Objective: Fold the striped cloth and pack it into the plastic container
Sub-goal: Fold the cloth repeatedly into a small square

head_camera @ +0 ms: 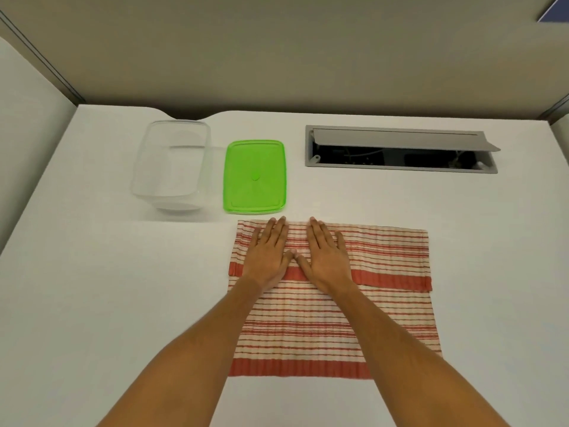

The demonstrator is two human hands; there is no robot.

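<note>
— Pressing flat on the striped cloth [332, 303], both of them? 
— Yes: left hand [267, 257] and right hand [327, 257] lie palm-down on its folded far flap, fingers straight and close together, thumbs touching. 
— And the plastic container [172, 167]? 
— Open on the white table [92, 272], far left, green lid [255, 177] just beside it. No writing is legible anywhere.
</note>
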